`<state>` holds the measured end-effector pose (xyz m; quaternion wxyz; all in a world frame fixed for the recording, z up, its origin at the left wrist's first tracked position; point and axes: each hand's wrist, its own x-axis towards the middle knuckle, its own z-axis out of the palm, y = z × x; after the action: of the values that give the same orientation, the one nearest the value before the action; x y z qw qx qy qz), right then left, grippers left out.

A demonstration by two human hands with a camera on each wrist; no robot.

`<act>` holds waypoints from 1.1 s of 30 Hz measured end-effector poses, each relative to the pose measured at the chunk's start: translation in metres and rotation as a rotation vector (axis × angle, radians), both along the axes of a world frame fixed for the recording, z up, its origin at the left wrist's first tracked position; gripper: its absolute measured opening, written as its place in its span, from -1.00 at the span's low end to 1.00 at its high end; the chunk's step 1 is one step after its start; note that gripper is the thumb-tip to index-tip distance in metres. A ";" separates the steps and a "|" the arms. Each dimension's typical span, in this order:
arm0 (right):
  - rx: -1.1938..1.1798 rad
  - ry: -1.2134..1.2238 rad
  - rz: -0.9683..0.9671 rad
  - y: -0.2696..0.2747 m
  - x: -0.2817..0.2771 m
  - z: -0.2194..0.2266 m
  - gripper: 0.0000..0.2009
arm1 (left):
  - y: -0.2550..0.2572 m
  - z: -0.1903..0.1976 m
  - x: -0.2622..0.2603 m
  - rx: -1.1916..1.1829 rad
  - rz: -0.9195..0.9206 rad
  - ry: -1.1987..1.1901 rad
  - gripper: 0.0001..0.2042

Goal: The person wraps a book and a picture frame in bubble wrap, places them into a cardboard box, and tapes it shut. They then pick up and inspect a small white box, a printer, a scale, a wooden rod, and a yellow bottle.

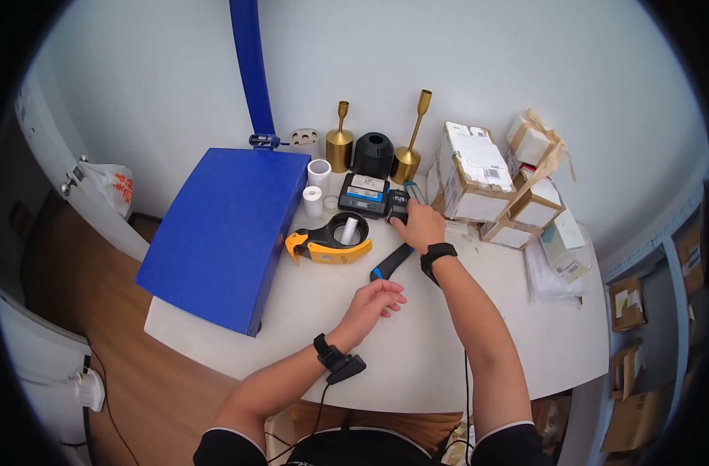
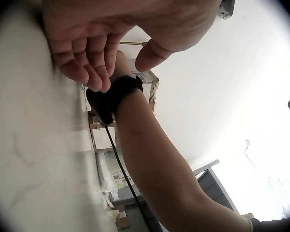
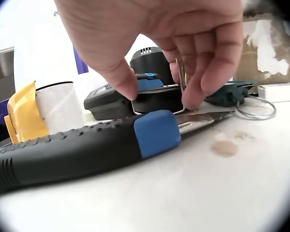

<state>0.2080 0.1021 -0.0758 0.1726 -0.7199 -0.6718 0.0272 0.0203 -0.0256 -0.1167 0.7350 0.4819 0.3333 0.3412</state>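
My right hand (image 1: 422, 227) reaches to the back of the table and holds a small black device (image 3: 157, 100) with a silvery rim, the thumb on one side and the fingers on the other. What kind of device it is, I cannot tell. Beneath that hand lies a black and blue utility knife (image 3: 87, 150), its blade showing. Beside the fingers is a dark green item with a metal ring (image 3: 256, 108). My left hand (image 1: 370, 305) hovers loosely bent near the handle end of the knife, holding nothing.
A yellow and black tape dispenser (image 1: 331, 247) stands left of the knife. Behind are a black boxy device (image 1: 364, 194), white rolls (image 1: 313, 200) and brass candle holders (image 1: 339, 147). A large blue panel (image 1: 222, 233) covers the left side; cartons (image 1: 475, 171) stack up at right.
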 end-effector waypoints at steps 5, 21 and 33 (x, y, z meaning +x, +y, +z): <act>0.097 0.013 0.003 0.003 -0.004 -0.006 -0.53 | 0.003 0.001 -0.001 0.003 -0.002 0.006 -0.77; 0.131 -0.078 -0.184 -0.041 0.032 -0.018 -0.67 | 0.003 -0.003 0.000 -0.009 0.002 -0.020 -0.79; -0.013 -0.093 -0.141 -0.020 0.038 -0.027 -0.54 | 0.004 0.000 -0.002 -0.009 -0.017 0.012 -0.78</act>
<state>0.2457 0.0818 -0.1030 0.1382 -0.7669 -0.6265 -0.0140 0.0184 -0.0220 -0.1170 0.7381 0.4834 0.3351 0.3305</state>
